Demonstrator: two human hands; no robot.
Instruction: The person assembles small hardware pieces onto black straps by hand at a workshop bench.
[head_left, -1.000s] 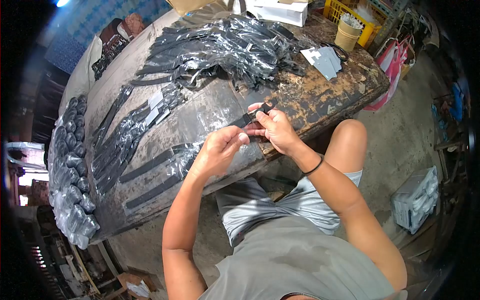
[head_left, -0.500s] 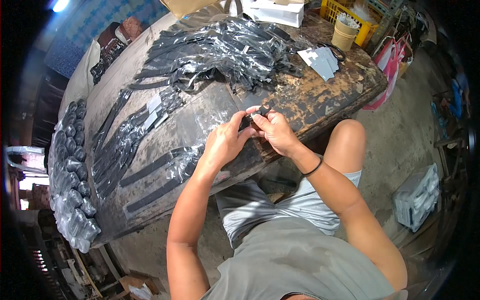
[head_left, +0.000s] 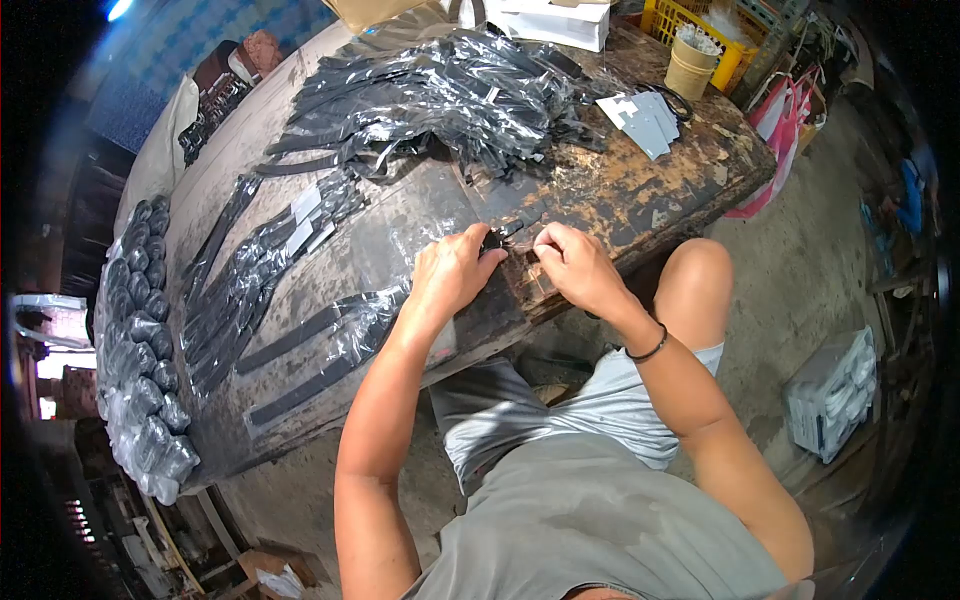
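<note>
My left hand (head_left: 450, 272) is closed on a black strap (head_left: 510, 228), whose dark end sticks out past the thumb and forefinger over the table. The shape of that end is too small to make out, and the palm hides the rest. Just to the right, my right hand (head_left: 578, 265) hangs over the table edge with its fingers curled into a pinch, apart from the strap. Whether anything small sits in that pinch is hidden. Left of my left hand lie flat black straps in clear plastic sleeves (head_left: 320, 350).
A big heap of sleeved black straps (head_left: 430, 100) covers the table's far side. Rolled, plastic-wrapped bundles (head_left: 145, 350) line the left edge. Grey cards (head_left: 645, 125), a tan cup (head_left: 690, 60), a white box (head_left: 555, 22) and a yellow crate (head_left: 735, 60) stand farther right.
My right hand has come away from the strap and moved to the right, its fingers now curled. My left hand stays about where it was, still holding the strap.
</note>
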